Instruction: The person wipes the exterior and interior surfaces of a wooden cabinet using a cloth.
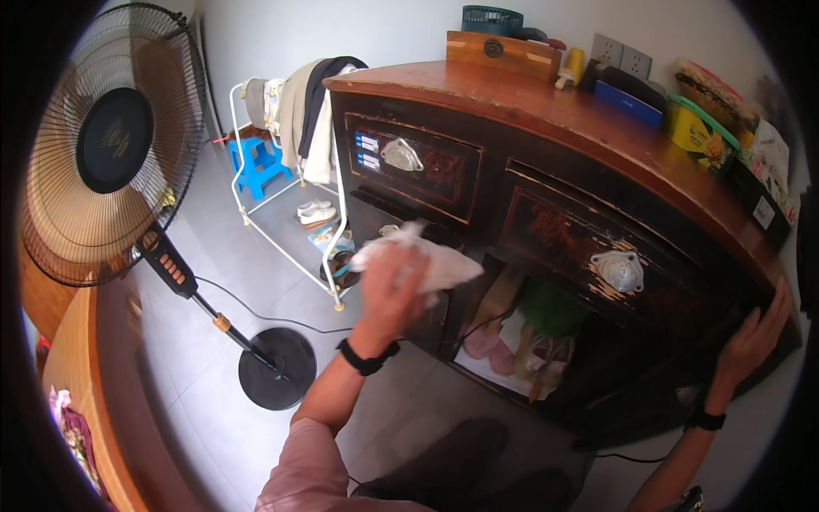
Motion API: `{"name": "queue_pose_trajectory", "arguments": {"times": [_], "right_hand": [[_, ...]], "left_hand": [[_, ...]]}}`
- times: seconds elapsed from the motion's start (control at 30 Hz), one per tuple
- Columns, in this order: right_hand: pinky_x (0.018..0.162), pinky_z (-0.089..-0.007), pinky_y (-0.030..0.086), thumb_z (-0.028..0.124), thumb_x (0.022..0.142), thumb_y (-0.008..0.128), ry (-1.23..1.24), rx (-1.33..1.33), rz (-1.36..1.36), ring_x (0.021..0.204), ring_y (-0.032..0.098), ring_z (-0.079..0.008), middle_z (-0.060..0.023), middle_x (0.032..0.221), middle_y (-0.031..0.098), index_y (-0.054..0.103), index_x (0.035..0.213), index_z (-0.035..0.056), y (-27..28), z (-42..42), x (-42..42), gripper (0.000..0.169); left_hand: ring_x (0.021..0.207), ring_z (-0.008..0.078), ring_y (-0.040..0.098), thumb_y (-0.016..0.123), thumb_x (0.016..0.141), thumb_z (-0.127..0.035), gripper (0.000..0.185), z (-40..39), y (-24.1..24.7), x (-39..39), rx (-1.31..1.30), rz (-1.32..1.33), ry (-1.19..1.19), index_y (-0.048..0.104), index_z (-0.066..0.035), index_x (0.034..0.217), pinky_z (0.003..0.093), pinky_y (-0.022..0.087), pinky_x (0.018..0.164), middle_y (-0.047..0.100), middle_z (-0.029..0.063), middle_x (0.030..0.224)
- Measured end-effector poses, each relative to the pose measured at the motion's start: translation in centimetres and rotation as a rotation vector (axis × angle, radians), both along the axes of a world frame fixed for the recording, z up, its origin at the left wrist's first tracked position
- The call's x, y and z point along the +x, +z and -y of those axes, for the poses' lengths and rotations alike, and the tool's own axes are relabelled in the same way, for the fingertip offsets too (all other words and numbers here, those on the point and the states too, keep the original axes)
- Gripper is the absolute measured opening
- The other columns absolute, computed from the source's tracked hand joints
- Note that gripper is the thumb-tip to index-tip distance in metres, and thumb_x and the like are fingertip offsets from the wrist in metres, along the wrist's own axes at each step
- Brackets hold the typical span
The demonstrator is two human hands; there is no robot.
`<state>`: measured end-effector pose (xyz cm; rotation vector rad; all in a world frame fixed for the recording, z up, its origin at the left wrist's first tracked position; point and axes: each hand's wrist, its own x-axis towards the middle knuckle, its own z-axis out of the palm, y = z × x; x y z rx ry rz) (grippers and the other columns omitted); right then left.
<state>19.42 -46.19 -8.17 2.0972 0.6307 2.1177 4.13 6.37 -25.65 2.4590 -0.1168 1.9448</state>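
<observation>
My left hand [393, 285], blurred by motion, holds a crumpled white cloth [448, 264] in front of the dark wooden cabinet [492, 141], below its left drawer. Whether the cloth touches the wood cannot be told. At the far right, my right hand [752, 336] rests with spread fingers against the cabinet's right edge and holds nothing. Two drawer fronts carry metal pulls: the left pull [402, 155] beside small stickers, the right pull [617, 271] amid chipped paint. Under the right drawer, an open compartment holds pink shoes [489, 349] and a green item [553, 307].
A standing fan [115, 141] with a round base [277, 368] is at left, its cord along the tiled floor. A white rack [288, 240] with clothes stands near a blue stool [259, 163]. A wooden box [502, 54] and several packages line the cabinet top.
</observation>
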Motion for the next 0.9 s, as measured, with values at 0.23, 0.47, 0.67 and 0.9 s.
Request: {"name": "queue_pose_trajectory", "arguments": {"times": [0.23, 0.47, 0.67, 0.9], "right_hand": [[0.113, -0.0461, 0.039, 0.018, 0.108, 0.035, 0.013, 0.002, -0.012, 0.137, 0.046, -0.0371, -0.0192, 0.149, 0.047, 0.043, 0.149, 0.0016, -0.4, -0.7, 0.2, 0.045], [0.112, -0.0464, 0.039, 0.017, 0.108, 0.034, -0.018, -0.013, -0.014, 0.137, 0.046, -0.0373, -0.0185, 0.150, 0.046, 0.043, 0.150, 0.0037, -0.2, 0.0, -0.2, 0.044], [0.112, -0.0470, 0.040, 0.018, 0.108, 0.034, 0.028, 0.009, -0.027, 0.137, 0.046, -0.0375, -0.0198, 0.149, 0.046, 0.042, 0.150, 0.0029, -0.5, -0.4, 0.3, 0.044], [0.113, -0.0473, 0.038, 0.019, 0.109, 0.033, -0.029, -0.011, 0.007, 0.138, 0.044, -0.0381, -0.0201, 0.150, 0.046, 0.043, 0.150, 0.0030, -0.1, 0.2, 0.0, 0.045]], "left_hand": [[0.113, 0.0342, 0.056, 0.080, 0.067, -0.015, 0.044, -2.5, 3.4, 2.9, -0.009, -0.165, -0.002, 0.064, -0.008, 0.108, 0.0522, 0.039, 0.095, 0.060, 0.0102, 0.113], [0.102, 0.0313, 0.058, 0.078, 0.076, -0.022, 0.028, -3.6, 3.9, 4.2, 0.004, -0.177, -0.019, 0.063, -0.009, 0.097, 0.0502, 0.041, 0.086, 0.060, 0.0087, 0.103], [0.096, 0.0398, 0.058, 0.059, 0.097, -0.023, 0.030, -20.7, 1.2, 4.5, -0.754, 0.147, 0.200, 0.063, 0.005, 0.107, 0.0476, 0.045, 0.087, 0.062, 0.0209, 0.099], [0.128, 0.0333, 0.050, 0.052, 0.101, -0.021, 0.045, -16.2, 8.3, 6.5, -0.707, 0.360, -0.203, 0.048, 0.007, 0.136, 0.0430, 0.034, 0.111, 0.051, 0.0222, 0.140]]}}
